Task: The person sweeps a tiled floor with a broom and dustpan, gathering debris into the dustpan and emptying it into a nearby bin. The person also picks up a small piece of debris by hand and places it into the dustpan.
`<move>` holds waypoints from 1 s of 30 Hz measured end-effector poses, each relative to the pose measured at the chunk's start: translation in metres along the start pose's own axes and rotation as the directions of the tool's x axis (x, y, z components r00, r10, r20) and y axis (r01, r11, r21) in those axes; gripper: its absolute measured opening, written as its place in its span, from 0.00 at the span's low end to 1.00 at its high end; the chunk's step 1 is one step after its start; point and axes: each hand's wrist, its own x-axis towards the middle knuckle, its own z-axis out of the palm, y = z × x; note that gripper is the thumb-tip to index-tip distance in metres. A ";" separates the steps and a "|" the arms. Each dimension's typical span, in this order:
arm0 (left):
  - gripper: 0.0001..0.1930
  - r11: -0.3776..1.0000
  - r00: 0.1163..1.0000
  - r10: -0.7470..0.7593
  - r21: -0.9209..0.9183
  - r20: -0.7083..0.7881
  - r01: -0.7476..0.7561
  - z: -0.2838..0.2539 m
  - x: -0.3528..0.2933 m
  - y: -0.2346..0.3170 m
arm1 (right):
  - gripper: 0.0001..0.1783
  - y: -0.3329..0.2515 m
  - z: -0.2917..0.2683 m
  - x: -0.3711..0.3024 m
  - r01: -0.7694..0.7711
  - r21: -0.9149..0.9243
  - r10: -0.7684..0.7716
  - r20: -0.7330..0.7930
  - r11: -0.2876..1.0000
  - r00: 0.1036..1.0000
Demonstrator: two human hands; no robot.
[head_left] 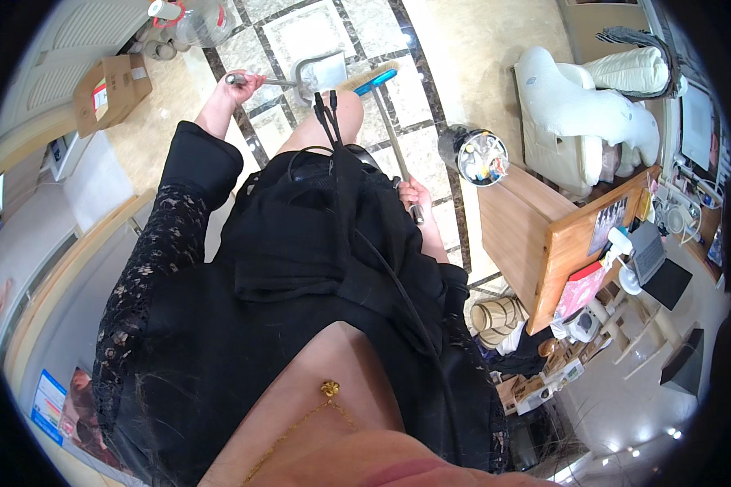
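My left hand [245, 87] is closed round the metal handle of a long-handled dustpan, out to the left. The grey-white dustpan [323, 73] rests on the tiled floor, partly hidden by glare. My right hand [415, 195] grips the end of a broom's grey pole, close to my right side. Its blue head [377, 82] and pale tan bristles lie on the floor beside the dustpan's right edge. Whether bristles and pan touch, I cannot tell. My bare knee and black cables block part of the view between them.
A bin [482, 159] full of litter stands right, next to a wooden desk [516, 227] holding a laptop and papers. Behind it sits a white armchair [564, 122]. A cardboard box [114, 93] and a clear plastic bottle [205, 23] are at the left.
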 end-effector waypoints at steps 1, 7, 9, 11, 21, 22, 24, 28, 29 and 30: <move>0.24 1.000 1.000 0.018 0.000 -0.014 -0.018 0.002 0.001 0.000 | 0.08 0.001 0.000 0.002 0.020 -0.074 -0.015 0.065 0.997 0.998; 0.23 0.999 0.995 0.026 -0.033 -0.098 -0.029 0.005 0.004 0.002 | 0.10 0.008 0.014 0.003 0.230 -0.308 -0.245 -0.009 0.923 0.970; 0.23 0.999 0.998 -0.004 0.039 -0.058 0.006 0.005 0.006 0.003 | 0.09 0.024 0.023 0.007 0.294 -0.784 -0.525 -0.048 0.547 0.849; 0.23 1.000 0.996 0.003 -0.004 -0.089 -0.003 0.005 0.009 0.005 | 0.17 0.047 0.035 0.006 0.233 -0.927 -0.640 -0.009 0.293 0.769; 0.22 0.995 0.994 -0.103 0.000 -0.026 0.103 0.010 0.007 -0.003 | 0.22 0.091 0.098 -0.171 0.117 -0.938 -0.658 -0.135 0.325 0.741; 0.21 0.978 0.982 -0.191 -0.088 -0.010 0.189 0.011 0.007 -0.006 | 0.22 0.093 0.091 -0.176 0.135 -0.924 -0.660 -0.147 0.357 0.737; 0.19 0.972 0.974 -0.224 -0.061 0.021 0.225 0.011 0.007 -0.011 | 0.22 0.100 0.067 -0.181 0.137 -0.956 -0.698 -0.086 0.258 0.711; 0.10 0.952 0.952 -0.302 0.071 0.054 0.298 0.010 0.013 -0.018 | 0.25 0.126 -0.004 -0.175 0.116 -0.993 -0.824 0.079 -0.016 0.562; 0.10 0.956 0.961 -0.277 0.108 0.007 0.274 0.010 0.012 -0.020 | 0.25 0.133 -0.020 -0.174 0.106 -0.987 -0.835 0.162 -0.124 0.526; 0.10 0.944 0.952 -0.305 0.143 0.037 0.297 0.012 0.010 -0.019 | 0.25 0.140 -0.036 -0.174 0.159 -0.977 -0.854 0.201 -0.141 0.480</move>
